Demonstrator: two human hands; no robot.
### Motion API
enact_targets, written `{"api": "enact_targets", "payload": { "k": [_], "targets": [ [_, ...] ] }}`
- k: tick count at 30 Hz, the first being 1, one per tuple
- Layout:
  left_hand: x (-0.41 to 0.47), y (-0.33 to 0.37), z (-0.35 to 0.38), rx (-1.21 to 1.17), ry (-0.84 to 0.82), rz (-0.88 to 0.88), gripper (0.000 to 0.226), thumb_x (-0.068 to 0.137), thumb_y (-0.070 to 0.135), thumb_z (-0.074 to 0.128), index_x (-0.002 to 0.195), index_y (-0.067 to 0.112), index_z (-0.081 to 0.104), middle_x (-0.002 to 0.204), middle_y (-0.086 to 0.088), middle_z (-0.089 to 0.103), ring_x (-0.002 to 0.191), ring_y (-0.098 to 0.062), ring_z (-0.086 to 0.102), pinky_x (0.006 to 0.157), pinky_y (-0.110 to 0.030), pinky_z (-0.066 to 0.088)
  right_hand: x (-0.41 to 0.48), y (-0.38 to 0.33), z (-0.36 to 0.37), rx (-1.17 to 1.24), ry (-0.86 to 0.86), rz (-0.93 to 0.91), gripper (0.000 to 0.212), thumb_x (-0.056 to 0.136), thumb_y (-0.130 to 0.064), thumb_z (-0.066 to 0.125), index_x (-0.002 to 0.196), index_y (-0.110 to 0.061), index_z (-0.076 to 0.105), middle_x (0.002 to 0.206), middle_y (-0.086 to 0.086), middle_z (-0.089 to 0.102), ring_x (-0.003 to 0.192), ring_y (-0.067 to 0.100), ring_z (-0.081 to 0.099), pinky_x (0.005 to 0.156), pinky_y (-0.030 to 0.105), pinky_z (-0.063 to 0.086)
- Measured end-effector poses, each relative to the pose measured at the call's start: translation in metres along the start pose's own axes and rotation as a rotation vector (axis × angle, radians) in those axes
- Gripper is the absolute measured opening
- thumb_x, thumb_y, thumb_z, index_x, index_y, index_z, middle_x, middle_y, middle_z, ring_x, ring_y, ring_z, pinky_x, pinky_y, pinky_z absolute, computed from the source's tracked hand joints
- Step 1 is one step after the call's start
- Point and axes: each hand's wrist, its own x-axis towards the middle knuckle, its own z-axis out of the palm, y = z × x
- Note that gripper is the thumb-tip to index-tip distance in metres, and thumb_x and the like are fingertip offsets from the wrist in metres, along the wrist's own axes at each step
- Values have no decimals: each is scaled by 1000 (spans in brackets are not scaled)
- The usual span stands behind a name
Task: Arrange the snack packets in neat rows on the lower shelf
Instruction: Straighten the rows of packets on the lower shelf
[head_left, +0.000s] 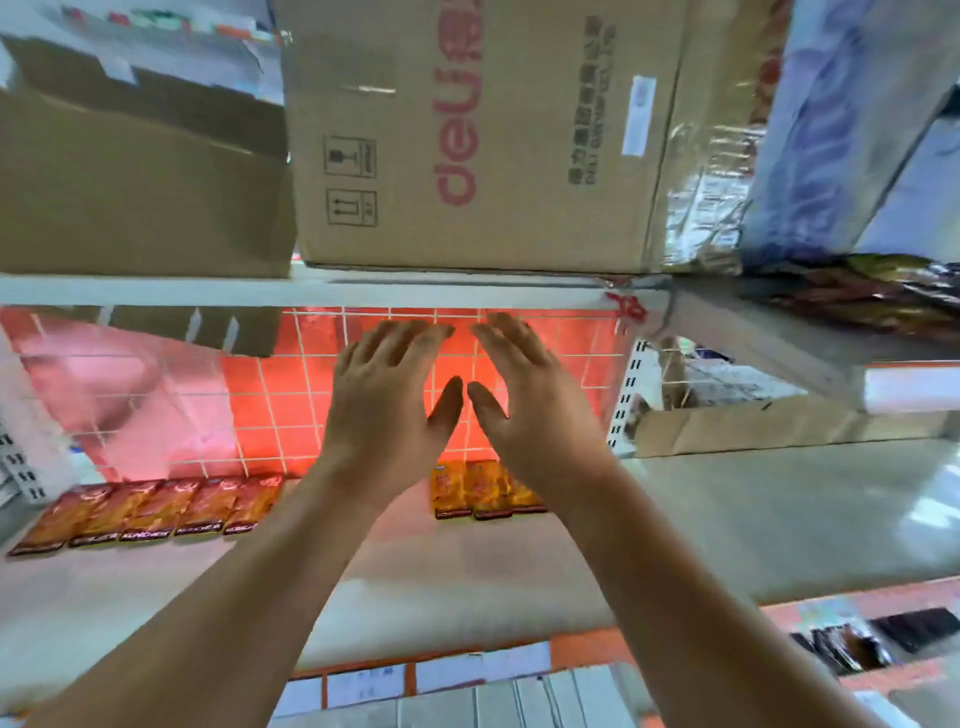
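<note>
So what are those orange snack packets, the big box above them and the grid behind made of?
The snack packets look like glossy printed plastic film, judging by their sheen. The big box is matte brown cardboard, with marks and red lettering printed on it. The grid seems white-coated metal wire: thin crossing bars.

I record both arms held forward, bare as far as the view shows. The left forearm (234, 597) enters from the lower left and the right forearm (675, 597) from the lower right, and they converge toward the middle. The left hand (382, 415) and right hand (535, 415) sit level with each other, backs toward me. Their fingers (410, 340) are straight, slightly spread and pointing away. The thumbs (448, 402) angle inward, tips close together but apart. Neither hand grips anything.
</note>
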Motion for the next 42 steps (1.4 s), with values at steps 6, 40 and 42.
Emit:
{"api": "enact_targets", "payload": {
  "k": [6, 40, 42],
  "targets": [
    [49, 145, 2, -78, 23, 197, 48, 91, 40, 53, 133, 18, 62, 129, -3, 67, 121, -32, 60, 102, -49, 46, -37, 37, -146, -91, 223, 31, 53, 90, -21, 62, 141, -11, 54, 148, 6, 50, 138, 22, 46, 112, 32, 38],
    [193, 292, 216, -485, -377, -50, 26, 90, 21, 68, 113, 26, 79, 111, 5, 77, 88, -7, 65, 70, -14, 41, -3, 282, -259, -465, 17, 361, 24, 71, -22, 74, 94, -28, 74, 98, -9, 68, 94, 19, 62, 81, 33, 50],
    [188, 290, 218, -552, -297, -64, 17, 91, 20, 68, 101, 26, 80, 97, 9, 75, 76, -3, 58, 62, -7, 33, -9, 287, -258, -421, 114, 313, 21, 72, -9, 74, 86, -24, 76, 91, -11, 67, 90, 13, 61, 82, 28, 48]
  ]
}}
